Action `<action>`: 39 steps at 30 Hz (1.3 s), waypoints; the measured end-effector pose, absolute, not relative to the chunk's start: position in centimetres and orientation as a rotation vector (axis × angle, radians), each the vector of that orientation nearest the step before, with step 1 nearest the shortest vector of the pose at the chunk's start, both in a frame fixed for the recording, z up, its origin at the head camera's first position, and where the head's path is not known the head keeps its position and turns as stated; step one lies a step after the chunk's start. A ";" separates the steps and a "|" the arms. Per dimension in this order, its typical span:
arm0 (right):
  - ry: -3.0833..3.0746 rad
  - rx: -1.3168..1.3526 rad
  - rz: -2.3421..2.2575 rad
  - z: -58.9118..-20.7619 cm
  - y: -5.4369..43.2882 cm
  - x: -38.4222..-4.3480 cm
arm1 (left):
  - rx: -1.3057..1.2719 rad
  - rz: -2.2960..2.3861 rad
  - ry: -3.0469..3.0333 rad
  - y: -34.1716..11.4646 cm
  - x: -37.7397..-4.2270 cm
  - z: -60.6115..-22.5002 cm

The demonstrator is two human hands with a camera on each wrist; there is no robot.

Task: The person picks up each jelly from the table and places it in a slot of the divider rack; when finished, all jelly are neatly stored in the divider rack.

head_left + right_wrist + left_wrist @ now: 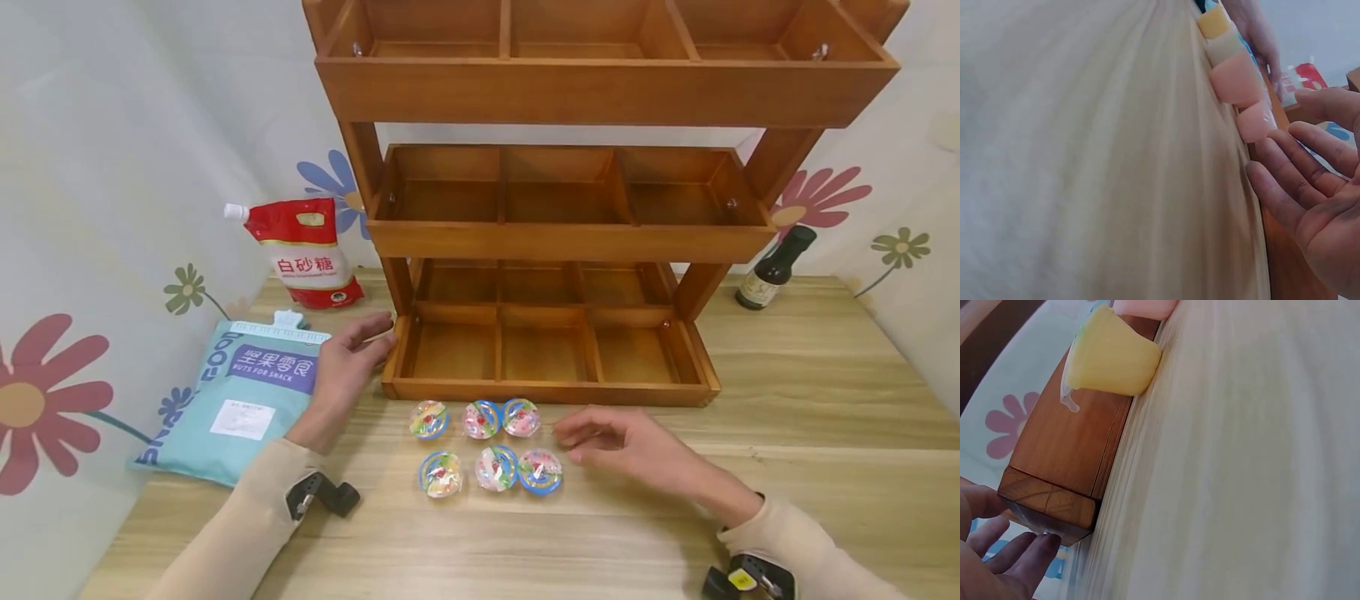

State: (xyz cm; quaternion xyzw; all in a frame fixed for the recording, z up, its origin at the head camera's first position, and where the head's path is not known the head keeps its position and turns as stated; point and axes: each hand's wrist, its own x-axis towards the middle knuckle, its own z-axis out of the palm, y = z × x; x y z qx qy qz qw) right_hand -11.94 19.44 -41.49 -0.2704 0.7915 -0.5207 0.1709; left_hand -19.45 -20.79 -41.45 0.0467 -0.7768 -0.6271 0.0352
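Several small jelly cups with clear film lids stand in two rows in front of the wooden rack (551, 392). One yellow cup (1113, 356) shows in the left wrist view. My left hand (345, 375) is at the rack's lower left corner; its fingertips (1047, 544) appear to touch the base's end, holding nothing. To the right of the cups, my right hand (637, 446) hovers with relaxed, slightly bent fingers. Nearest to it are a pink cup (521, 417) in the back row and another pink cup (540, 472) in the front row.
At the left lie a teal nut snack bag (262, 408) and, behind it, a red and white sugar pouch (307, 254). A dark bottle (776, 268) leans at the right back. The rack's middle tier (570, 242) and top tier (600, 93) overhang the table.
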 end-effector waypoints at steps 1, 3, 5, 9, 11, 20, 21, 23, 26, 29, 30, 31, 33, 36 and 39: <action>2.240 -0.762 -1.471 -41.5 19.3 -11.9 | 0.147 -1.926 -2.388 -20.7 -19.4 -41.5; 2.222 -0.745 -1.466 -41.6 19.2 -11.7 | 0.149 -1.930 -2.382 -20.7 -19.5 -41.5; 2.211 -0.732 -1.468 -41.7 19.0 -11.6 | 0.146 -1.936 -2.380 -20.6 -19.5 -41.6; 2.190 -0.739 -1.485 -41.8 18.9 -11.4 | 0.153 -1.959 -2.384 -20.5 -19.6 -41.7; 2.182 -0.743 -1.484 -41.8 18.8 -11.4 | 0.164 -1.962 -2.386 -20.6 -19.6 -41.7; 2.203 -0.761 -1.446 -41.9 18.2 -11.4 | 0.128 -1.918 -2.406 -20.8 -20.0 -41.8; 2.207 -0.761 -1.442 -41.9 18.1 -11.4 | 0.128 -1.909 -2.414 -20.8 -20.0 -41.8; 2.216 -0.761 -1.428 -41.9 18.0 -11.4 | 0.125 -1.895 -2.426 -20.9 -20.0 -41.8; 2.235 -0.764 -1.404 -42.0 17.8 -11.3 | 0.111 -1.865 -2.438 -21.0 -19.9 -41.9; 2.245 -0.774 -1.395 -42.0 17.7 -11.2 | 0.092 -1.830 -2.451 -21.0 -20.0 -42.0; 2.246 -0.779 -1.396 -42.0 17.7 -11.2 | 0.091 -1.822 -2.456 -21.0 -20.0 -42.0; 2.245 -0.783 -1.396 -42.0 17.6 -11.1 | 0.089 -1.817 -2.460 -21.0 -20.0 -42.1; 2.244 -0.797 -1.394 -42.1 17.6 -11.1 | 0.093 -1.817 -2.461 -21.0 -20.0 -42.1; 2.261 -0.824 -1.389 -42.2 17.5 -11.0 | 0.097 -1.824 -2.455 -21.0 -19.9 -42.1; 2.285 -0.836 -1.387 -42.2 17.3 -11.0 | 0.094 -1.832 -2.448 -21.0 -19.9 -42.0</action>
